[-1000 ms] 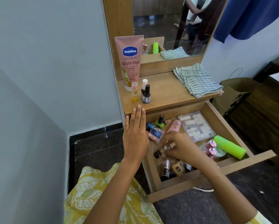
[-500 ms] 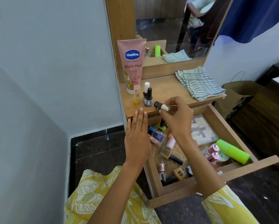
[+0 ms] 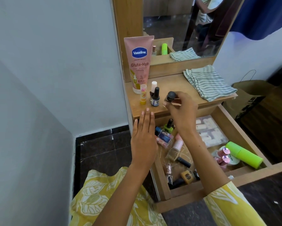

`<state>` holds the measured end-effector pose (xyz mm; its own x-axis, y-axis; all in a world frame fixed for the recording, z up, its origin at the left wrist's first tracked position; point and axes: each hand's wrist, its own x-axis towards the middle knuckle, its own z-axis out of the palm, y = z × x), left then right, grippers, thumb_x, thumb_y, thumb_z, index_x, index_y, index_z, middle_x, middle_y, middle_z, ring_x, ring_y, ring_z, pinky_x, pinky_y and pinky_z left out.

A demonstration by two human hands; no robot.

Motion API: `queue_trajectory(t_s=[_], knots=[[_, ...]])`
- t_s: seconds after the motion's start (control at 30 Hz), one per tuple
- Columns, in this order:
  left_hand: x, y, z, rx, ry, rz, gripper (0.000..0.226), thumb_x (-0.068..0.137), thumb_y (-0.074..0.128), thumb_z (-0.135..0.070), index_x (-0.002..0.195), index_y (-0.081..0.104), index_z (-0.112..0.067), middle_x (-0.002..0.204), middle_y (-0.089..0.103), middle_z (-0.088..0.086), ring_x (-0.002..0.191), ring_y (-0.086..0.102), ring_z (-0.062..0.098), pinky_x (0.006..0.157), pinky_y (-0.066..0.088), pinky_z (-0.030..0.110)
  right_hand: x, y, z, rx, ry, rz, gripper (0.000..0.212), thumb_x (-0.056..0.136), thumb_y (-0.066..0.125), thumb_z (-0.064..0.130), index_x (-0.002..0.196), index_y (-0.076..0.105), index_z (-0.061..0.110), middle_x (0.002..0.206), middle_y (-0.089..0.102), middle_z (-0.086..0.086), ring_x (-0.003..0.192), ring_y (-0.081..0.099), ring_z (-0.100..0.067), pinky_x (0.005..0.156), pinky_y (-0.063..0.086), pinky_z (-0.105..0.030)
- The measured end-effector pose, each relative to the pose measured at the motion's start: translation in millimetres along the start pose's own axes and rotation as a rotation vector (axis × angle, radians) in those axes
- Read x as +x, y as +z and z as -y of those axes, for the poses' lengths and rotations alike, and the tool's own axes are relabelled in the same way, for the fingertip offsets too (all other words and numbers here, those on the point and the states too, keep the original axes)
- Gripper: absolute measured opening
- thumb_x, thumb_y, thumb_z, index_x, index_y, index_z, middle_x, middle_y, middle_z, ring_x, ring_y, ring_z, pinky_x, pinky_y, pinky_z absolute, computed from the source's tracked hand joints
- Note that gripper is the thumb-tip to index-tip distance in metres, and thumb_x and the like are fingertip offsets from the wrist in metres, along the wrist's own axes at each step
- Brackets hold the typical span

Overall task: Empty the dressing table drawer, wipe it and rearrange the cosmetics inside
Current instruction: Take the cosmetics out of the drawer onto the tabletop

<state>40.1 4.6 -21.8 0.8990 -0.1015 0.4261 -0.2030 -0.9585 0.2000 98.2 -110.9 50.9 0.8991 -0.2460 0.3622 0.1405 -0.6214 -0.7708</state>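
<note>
The wooden drawer (image 3: 244,176) stands pulled out, with several cosmetics inside: a green bottle (image 3: 244,154), a green nail polish (image 3: 169,125), a pink tube (image 3: 177,143), a clear packet (image 3: 209,132). My right hand (image 3: 180,110) holds a small black-capped bottle (image 3: 171,96) upright on the dressing table top (image 3: 173,84), beside a dark nail polish bottle (image 3: 155,99). My left hand (image 3: 144,137) lies flat with straight fingers, fingertips at the table top's front edge. A pink Vaseline tube (image 3: 139,62), a yellow lip balm (image 3: 143,97) and a white-capped bottle (image 3: 153,88) stand at the top's left.
A folded striped cloth (image 3: 208,82) lies at the right of the table top. A mirror (image 3: 182,25) rises behind it. A white wall (image 3: 55,62) closes the left side. A brown paper bag (image 3: 249,95) stands on the dark floor to the right.
My right hand lifted a small black-capped bottle out of the drawer and brought it onto the table top beside the other bottles. My left hand stayed where it was.
</note>
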Motion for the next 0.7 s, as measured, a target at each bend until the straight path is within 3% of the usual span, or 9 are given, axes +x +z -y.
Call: queue_trajectory(t_s=[0.1,0.3,0.43,0.53,0.6,0.7], knots=[[0,1,0,0.008,-0.008,-0.017,0.057,0.089,0.034,-0.016,0.145,0.031,-0.005,0.153,0.027,0.011,0.142,0.021,0.025,0.114,0.017,0.04,1,8,-3,0.017,0.002,0.021,0.031,0.079,0.074,0.012,0.109,0.066,0.011,0.104,0.065,0.0,0.095,0.059,-0.01,0.088,0.049,-0.026],[1,2,-2,-0.023,-0.013,-0.032,0.058,0.088,0.042,-0.012,0.145,0.031,-0.005,0.153,0.027,0.011,0.142,0.022,0.025,0.114,0.017,0.04,7,16,-7,0.046,0.033,0.044,0.035,0.077,0.076,0.012,0.11,0.065,0.01,0.104,0.065,0.0,0.093,0.06,-0.009,0.08,0.044,-0.009],[1,0,-2,-0.025,-0.02,-0.02,0.057,0.089,0.027,-0.016,0.145,0.031,-0.005,0.153,0.027,0.012,0.142,0.022,0.025,0.114,0.018,0.04,-3,9,-9,0.107,0.089,0.076,0.049,0.071,0.08,0.008,0.116,0.062,0.009,0.109,0.063,0.0,0.097,0.061,-0.011,0.086,0.053,-0.023],[1,-1,-2,-0.029,-0.017,-0.011,0.059,0.088,0.026,-0.018,0.144,0.032,-0.004,0.152,0.027,0.012,0.141,0.023,0.025,0.114,0.02,0.041,-25,-12,-14,0.017,-0.004,0.063,0.034,0.075,0.076,0.007,0.107,0.066,0.014,0.102,0.065,0.004,0.091,0.061,-0.008,0.083,0.053,-0.025],[1,-1,-2,-0.025,-0.006,-0.022,0.057,0.089,0.034,-0.016,0.144,0.032,-0.003,0.152,0.028,0.013,0.141,0.024,0.026,0.113,0.022,0.042,-41,-27,-21,-0.117,-0.054,0.216,0.021,0.081,0.07,0.008,0.099,0.069,0.02,0.096,0.067,0.003,0.084,0.063,-0.01,0.078,0.055,-0.029],[1,0,-2,-0.039,0.002,-0.039,0.063,0.085,0.053,-0.009,0.144,0.032,-0.003,0.152,0.028,0.013,0.14,0.024,0.026,0.113,0.022,0.042,-60,-44,-30,-0.556,-0.009,0.693,0.02,0.088,0.061,0.018,0.106,0.067,0.024,0.103,0.066,0.0,0.088,0.064,-0.017,0.079,0.054,-0.031]])
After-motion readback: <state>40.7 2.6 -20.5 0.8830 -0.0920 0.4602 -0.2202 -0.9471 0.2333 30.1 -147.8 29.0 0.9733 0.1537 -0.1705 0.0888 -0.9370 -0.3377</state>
